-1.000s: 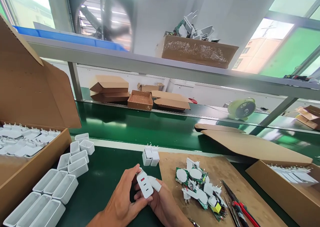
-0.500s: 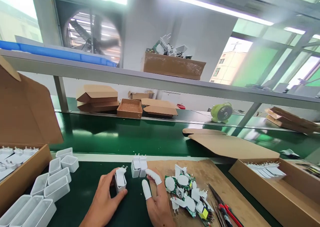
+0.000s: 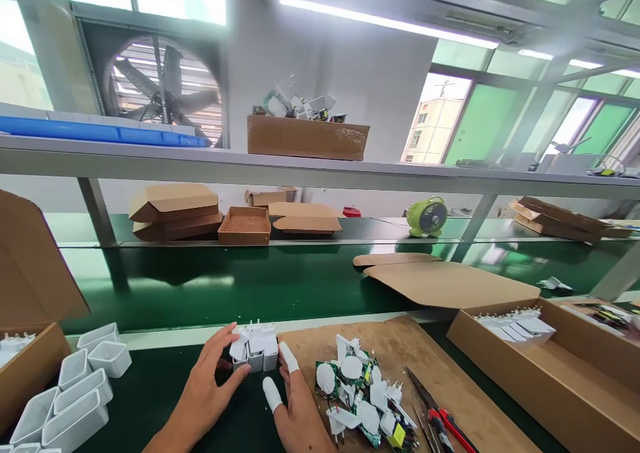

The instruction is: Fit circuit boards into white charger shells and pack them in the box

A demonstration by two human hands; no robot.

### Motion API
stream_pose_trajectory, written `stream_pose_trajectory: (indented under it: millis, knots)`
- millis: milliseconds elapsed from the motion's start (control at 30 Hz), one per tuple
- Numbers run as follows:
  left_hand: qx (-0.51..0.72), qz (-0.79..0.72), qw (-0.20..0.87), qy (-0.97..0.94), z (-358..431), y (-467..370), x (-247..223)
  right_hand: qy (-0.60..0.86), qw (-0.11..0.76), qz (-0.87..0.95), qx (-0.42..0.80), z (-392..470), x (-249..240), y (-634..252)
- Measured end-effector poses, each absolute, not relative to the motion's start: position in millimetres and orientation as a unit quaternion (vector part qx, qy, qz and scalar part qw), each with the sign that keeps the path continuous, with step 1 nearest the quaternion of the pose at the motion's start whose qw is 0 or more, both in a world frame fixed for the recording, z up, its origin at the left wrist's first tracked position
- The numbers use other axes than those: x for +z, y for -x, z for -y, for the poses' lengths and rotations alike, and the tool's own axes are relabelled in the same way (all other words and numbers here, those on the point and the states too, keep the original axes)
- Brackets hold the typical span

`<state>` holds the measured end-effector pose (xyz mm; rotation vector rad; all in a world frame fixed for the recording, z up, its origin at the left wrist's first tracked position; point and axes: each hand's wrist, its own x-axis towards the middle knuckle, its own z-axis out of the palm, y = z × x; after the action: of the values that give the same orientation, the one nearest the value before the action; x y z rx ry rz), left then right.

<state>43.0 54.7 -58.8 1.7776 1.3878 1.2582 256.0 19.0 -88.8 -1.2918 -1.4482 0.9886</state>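
My left hand (image 3: 207,380) has thumb and fingers around a white plug charger (image 3: 240,350), its case standing upright. That charger sits against two more white chargers (image 3: 265,348) in a short row with their pins up. My right hand (image 3: 303,410), with white finger cots on thumb and index finger, is just right of the row. Its fingers are apart and hold nothing; whether the index fingertip touches the row I cannot tell. On the brown board (image 3: 320,330) to its right lies a heap of green circuit boards with white plug parts (image 3: 367,386).
Empty white cases (image 3: 75,416) stand at left beside a cardboard box (image 3: 40,356). Red-handled pliers (image 3: 443,416) lie right of the heap. An open cardboard box (image 3: 540,380) at far right holds a row of white chargers (image 3: 515,326). A shelf (image 3: 300,170) crosses above the green belt (image 3: 280,280).
My left hand has moved right and brought its charger up against the two standing ones. My right hand stays beside the row, fingers apart. The camera view has turned slightly right and upward.
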Motion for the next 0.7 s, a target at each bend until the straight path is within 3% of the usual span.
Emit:
stream_pose_trajectory:
  millis: [133, 367, 567, 700]
  knots:
    - [0.477, -0.473, 0.203, -0.713, -55.6, -34.2, -70.8, 0.577, 0.396, 0.612, 0.369, -9.3, -74.6, -256.2]
    - [0.443, -0.484, 0.165, -0.736, -62.3, -38.3, -58.2, 0.567, 0.392, 0.635, 0.350, -10.5, -66.3, -253.1]
    - [0.412, -0.501, 0.205, -0.733, -63.0, -56.4, -41.7, 0.558, 0.428, 0.636, 0.318, -15.3, -68.6, -257.9]
    - [0.362, -0.502, 0.152, -0.771, -57.4, -25.7, -12.3, 0.512, 0.474, 0.679, 0.227, -16.8, -70.6, -259.8]
